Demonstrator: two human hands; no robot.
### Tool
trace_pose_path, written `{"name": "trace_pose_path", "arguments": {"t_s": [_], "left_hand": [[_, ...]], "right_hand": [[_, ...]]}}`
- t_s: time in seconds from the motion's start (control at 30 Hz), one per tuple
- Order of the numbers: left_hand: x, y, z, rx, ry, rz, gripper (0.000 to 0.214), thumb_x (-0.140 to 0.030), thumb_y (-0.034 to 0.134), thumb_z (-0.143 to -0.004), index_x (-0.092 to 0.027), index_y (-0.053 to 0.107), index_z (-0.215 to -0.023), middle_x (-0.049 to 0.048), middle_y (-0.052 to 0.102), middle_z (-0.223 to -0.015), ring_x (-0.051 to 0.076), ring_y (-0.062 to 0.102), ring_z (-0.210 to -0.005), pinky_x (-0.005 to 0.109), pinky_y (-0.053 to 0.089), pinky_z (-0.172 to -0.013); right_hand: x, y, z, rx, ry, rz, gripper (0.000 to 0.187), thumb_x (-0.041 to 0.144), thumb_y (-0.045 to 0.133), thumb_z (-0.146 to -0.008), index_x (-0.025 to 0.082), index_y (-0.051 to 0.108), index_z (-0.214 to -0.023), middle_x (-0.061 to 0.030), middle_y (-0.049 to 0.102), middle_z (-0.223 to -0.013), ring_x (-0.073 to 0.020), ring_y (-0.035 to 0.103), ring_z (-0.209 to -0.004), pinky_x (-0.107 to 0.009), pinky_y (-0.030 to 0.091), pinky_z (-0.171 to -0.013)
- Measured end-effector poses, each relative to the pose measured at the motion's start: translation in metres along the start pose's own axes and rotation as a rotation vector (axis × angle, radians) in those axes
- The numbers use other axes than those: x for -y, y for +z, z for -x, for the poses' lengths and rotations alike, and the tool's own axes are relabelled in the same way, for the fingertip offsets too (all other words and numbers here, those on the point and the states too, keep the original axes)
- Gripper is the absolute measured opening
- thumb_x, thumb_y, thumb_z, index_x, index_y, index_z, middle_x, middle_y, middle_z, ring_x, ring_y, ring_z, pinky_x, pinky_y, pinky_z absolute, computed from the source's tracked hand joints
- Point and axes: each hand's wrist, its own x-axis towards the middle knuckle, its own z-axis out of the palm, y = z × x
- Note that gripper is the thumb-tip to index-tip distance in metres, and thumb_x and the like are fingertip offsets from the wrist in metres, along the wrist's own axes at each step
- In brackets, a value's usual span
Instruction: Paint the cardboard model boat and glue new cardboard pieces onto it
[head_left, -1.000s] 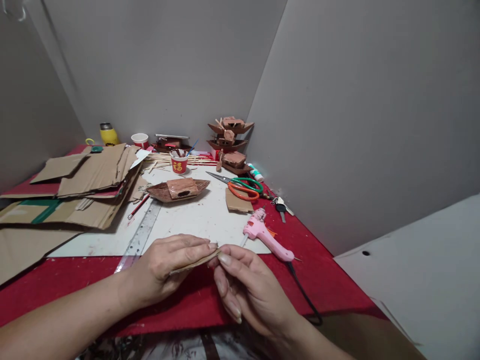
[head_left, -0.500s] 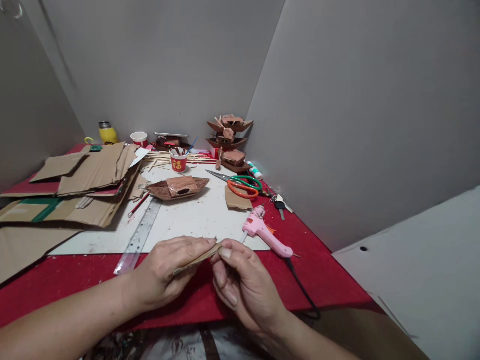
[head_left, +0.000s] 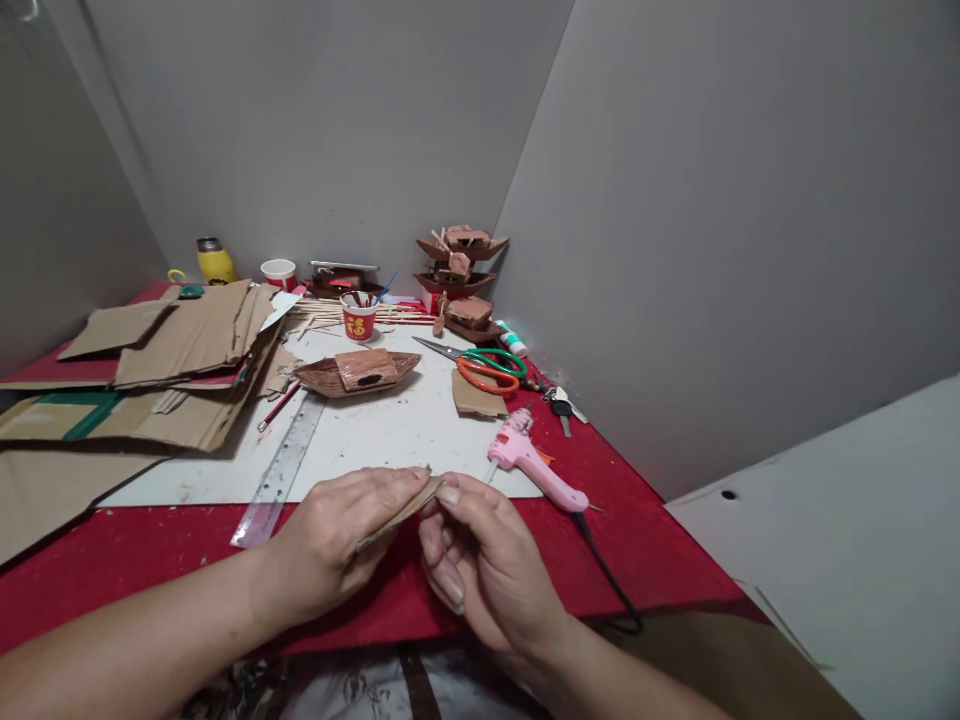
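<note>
Between my two hands is a small strip of brown cardboard (head_left: 401, 514), held above the front of the red-covered table (head_left: 187, 560). My left hand (head_left: 330, 535) is closed around it, fingers lying along its far side. With thumb and forefinger my right hand (head_left: 484, 560) pinches its right end; the other fingers curl below. Past my hands, a brown model boat (head_left: 367, 373) with a curved cabin roof rests on a white board (head_left: 375, 440). To the right lies a pink glue gun (head_left: 536, 465) with a black cord.
Cardboard sheets (head_left: 180, 345) are piled at the left, beside a clear ruler (head_left: 277, 475) and a pencil (head_left: 279, 408). Scissors (head_left: 487, 370) lie on a cardboard piece. Behind stand a red paper cup (head_left: 360, 320), thin sticks (head_left: 319, 318), stacked model boats (head_left: 461, 262) and a yellow bottle (head_left: 216, 262). Keys (head_left: 561, 408) lie right.
My right thumb and fingers have shifted slightly along the cardboard's end, and the strip tilts a little more. Both hands keep their hold. The view has moved very slightly.
</note>
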Motion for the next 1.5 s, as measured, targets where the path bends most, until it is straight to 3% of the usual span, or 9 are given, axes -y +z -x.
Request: {"name": "trace_pose_path", "arguments": {"t_s": [0.13, 0.27, 0.43, 0.6, 0.87, 1.07, 1.23, 1.33, 1.5], "left_hand": [[0.001, 0.001, 0.002, 0.005, 0.042, -0.117, 0.048, -0.009, 0.050, -0.090, -0.009, 0.044, -0.137, 0.0199, 0.070, -0.114, 0.023, 0.065, -0.110, 0.036, 0.057, -0.091], [-0.005, 0.002, 0.003, -0.013, 0.052, -0.133, 0.049, -0.007, 0.051, -0.088, -0.008, 0.044, -0.137, 0.0209, 0.070, -0.113, 0.023, 0.065, -0.110, 0.036, 0.057, -0.091], [-0.014, 0.009, 0.000, -0.112, -0.171, 0.097, 0.044, -0.007, 0.050, -0.089, -0.017, 0.053, -0.132, 0.0115, 0.074, -0.107, 0.016, 0.072, -0.094, 0.024, 0.058, -0.085], [-0.016, 0.014, -0.004, -0.159, -0.372, 0.231, 0.034, -0.007, 0.051, -0.089, -0.018, 0.063, -0.119, 0.0075, 0.076, -0.104, 0.015, 0.073, -0.090, 0.024, 0.059, -0.082], [0.003, 0.006, 0.003, -0.008, -0.049, 0.049, 0.052, -0.012, 0.049, -0.091, -0.019, 0.040, -0.142, 0.0139, 0.069, -0.116, 0.020, 0.067, -0.107, 0.033, 0.056, -0.091], [-0.010, 0.002, -0.005, 0.170, -0.309, 0.225, 0.071, -0.005, 0.056, -0.080, -0.022, 0.034, -0.146, 0.0121, 0.062, -0.129, 0.022, 0.061, -0.116, 0.037, 0.051, -0.097], [-0.017, -0.009, -0.022, 0.230, -0.505, 0.478, 0.026, -0.025, 0.053, -0.091, -0.019, 0.064, -0.115, 0.0063, 0.071, -0.107, 0.019, 0.067, -0.094, 0.029, 0.055, -0.082], [-0.016, -0.008, -0.021, 0.306, -0.616, 0.476, 0.034, -0.029, 0.036, -0.099, -0.015, 0.066, -0.091, 0.0017, 0.069, -0.078, 0.014, 0.063, -0.069, 0.022, 0.051, -0.062], [-0.018, 0.001, -0.007, 0.182, -0.396, 0.165, 0.022, -0.019, 0.036, -0.097, -0.016, 0.054, -0.109, 0.0038, 0.068, -0.083, 0.015, 0.064, -0.071, 0.023, 0.048, -0.065]], "right_hand": [[0.004, 0.001, 0.002, 0.038, 0.071, 0.008, 0.022, 0.031, 0.073, -0.074, 0.014, 0.063, -0.065, 0.0016, 0.063, -0.044, -0.0034, 0.039, -0.022, -0.011, 0.032, -0.023], [0.001, 0.001, 0.000, 0.006, -0.019, 0.074, 0.023, 0.032, 0.073, -0.071, 0.013, 0.064, -0.060, 0.0035, 0.057, -0.037, -0.0023, 0.035, -0.022, -0.010, 0.026, -0.024], [-0.013, 0.002, -0.007, -0.086, -0.160, 0.093, 0.029, 0.035, 0.074, -0.069, 0.014, 0.060, -0.055, 0.0059, 0.052, -0.033, -0.0007, 0.031, -0.024, -0.009, 0.022, -0.026], [-0.019, 0.003, -0.006, -0.109, -0.197, 0.075, 0.028, 0.037, 0.072, -0.071, 0.015, 0.060, -0.059, 0.0065, 0.053, -0.037, -0.0020, 0.035, -0.026, -0.011, 0.025, -0.028], [-0.008, 0.002, -0.009, -0.032, -0.100, 0.216, 0.032, 0.041, 0.061, -0.077, 0.016, 0.057, -0.058, 0.0026, 0.056, -0.041, -0.0050, 0.037, -0.026, -0.015, 0.028, -0.027], [0.007, -0.007, -0.010, -0.038, -0.229, 0.497, 0.026, 0.031, 0.056, -0.081, 0.017, 0.057, -0.059, 0.0067, 0.049, -0.040, -0.0044, 0.032, -0.030, -0.016, 0.023, -0.032], [0.007, -0.010, -0.004, 0.074, -0.446, 0.927, 0.027, 0.018, 0.051, -0.081, 0.018, 0.046, -0.055, 0.0066, 0.039, -0.051, -0.0081, 0.037, -0.049, -0.020, 0.030, -0.047], [0.001, -0.009, -0.002, 0.132, -0.512, 1.005, 0.029, 0.016, 0.047, -0.083, 0.019, 0.043, -0.055, 0.0065, 0.037, -0.052, -0.0083, 0.036, -0.049, -0.021, 0.029, -0.048], [-0.005, -0.011, -0.002, 0.158, -0.612, 1.064, 0.032, 0.017, 0.046, -0.085, 0.021, 0.037, -0.055, 0.0063, 0.035, -0.053, -0.0090, 0.034, -0.048, -0.023, 0.029, -0.048]]}}
